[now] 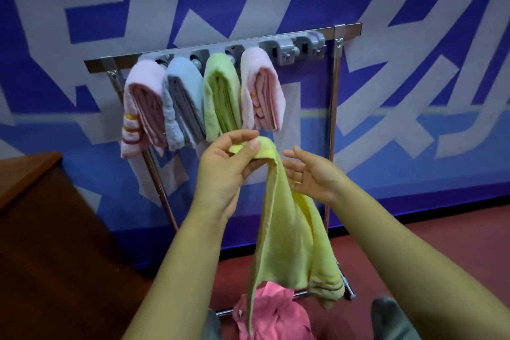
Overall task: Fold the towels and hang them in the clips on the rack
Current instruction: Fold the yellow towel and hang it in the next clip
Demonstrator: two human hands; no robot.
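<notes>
A yellow towel (292, 234) hangs long and loose in front of me. My left hand (226, 171) pinches its top corner between thumb and fingers. Just to the right, my right hand (309, 174) is open, palm toward the cloth, its fingers straight beside the hanging edge. Behind them stands the metal rack (335, 107) with a grey clip bar (276, 48). Several folded towels hang from the clips: a pink one (140, 107), a blue one (182, 99), a green one (220, 96) and a pale pink one (262, 91). Two clips (299, 50) at the right end hold nothing.
A pink cloth (273, 312) lies crumpled on the red floor by the rack's base bar. A brown wooden table (41, 229) fills the lower left. A blue-and-white patterned wall stands right behind the rack. A dark shoe (386, 315) shows at the bottom right.
</notes>
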